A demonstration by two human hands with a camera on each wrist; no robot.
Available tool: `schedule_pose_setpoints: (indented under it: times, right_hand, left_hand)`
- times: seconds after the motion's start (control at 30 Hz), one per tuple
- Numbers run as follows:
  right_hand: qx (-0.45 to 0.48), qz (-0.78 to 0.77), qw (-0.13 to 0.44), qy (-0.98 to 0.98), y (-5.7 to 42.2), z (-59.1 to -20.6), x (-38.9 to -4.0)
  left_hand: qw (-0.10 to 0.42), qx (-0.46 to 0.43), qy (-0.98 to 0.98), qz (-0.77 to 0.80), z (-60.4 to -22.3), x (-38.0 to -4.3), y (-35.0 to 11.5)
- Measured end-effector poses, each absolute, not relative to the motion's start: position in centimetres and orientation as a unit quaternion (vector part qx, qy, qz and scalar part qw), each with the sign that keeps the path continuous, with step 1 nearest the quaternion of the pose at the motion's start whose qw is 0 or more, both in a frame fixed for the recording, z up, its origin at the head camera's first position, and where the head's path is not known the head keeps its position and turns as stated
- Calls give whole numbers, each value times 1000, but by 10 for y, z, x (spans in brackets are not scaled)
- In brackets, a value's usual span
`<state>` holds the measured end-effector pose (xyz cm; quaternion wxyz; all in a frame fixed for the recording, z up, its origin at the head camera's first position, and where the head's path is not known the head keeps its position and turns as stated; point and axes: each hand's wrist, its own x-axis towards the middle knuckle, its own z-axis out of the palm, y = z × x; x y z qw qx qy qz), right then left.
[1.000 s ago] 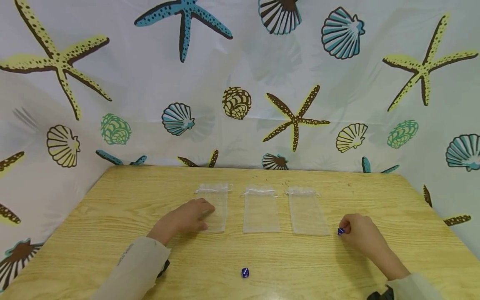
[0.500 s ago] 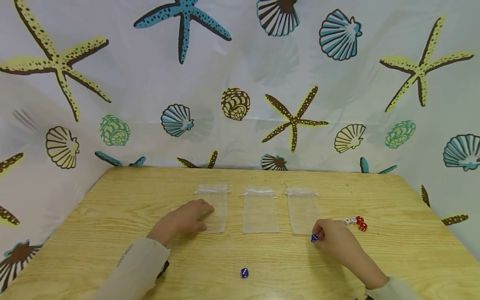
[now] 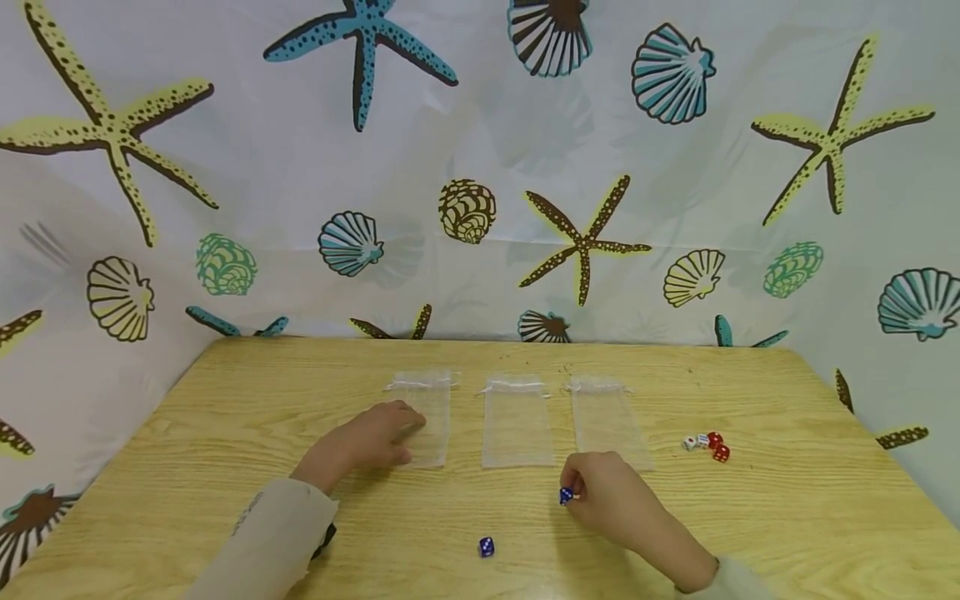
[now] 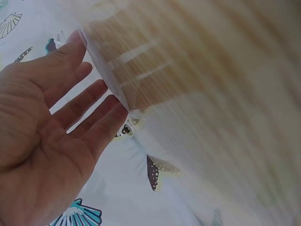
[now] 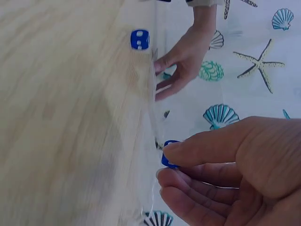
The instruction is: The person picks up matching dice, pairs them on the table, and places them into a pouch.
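My right hand (image 3: 611, 500) pinches a blue die (image 3: 566, 497) between thumb and fingers, just in front of the right sheer bag. In the right wrist view the held die (image 5: 169, 154) shows partly behind the thumb. A second blue die (image 3: 487, 547) lies on the table to the left and nearer me. My left hand (image 3: 375, 437) rests on the left sheer drawstring bag (image 3: 435, 417), fingers spread and relaxed. The left wrist view shows its fingertips right at the table surface, gripping nothing. The middle bag (image 3: 517, 425) and right bag (image 3: 607, 421) lie flat alongside.
Two white dice (image 3: 690, 444) and two red dice (image 3: 721, 452) sit grouped on the right side of the wooden table (image 3: 795, 500). A cloth (image 3: 450, 100) printed with shells and starfish hangs behind the table and along its sides.
My right hand has carried the blue die leftward from the right side, uncovering the white and red dice there. My left hand stays on the left bag.
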<state>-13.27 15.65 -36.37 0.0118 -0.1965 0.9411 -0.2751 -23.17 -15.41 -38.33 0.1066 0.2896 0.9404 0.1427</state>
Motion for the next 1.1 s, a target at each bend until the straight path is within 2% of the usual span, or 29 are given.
schedule_pose_setpoints:
  times: [0.63, 1.1]
  right_hand:
    - [-269, -277, 69, 920, 107, -375, -119]
    - [-274, -255, 92, 923, 100, -384, -118]
  left_hand:
    - [103, 299, 938, 141, -383, -231, -156]
    - [104, 296, 940, 138, -384, -231, -156]
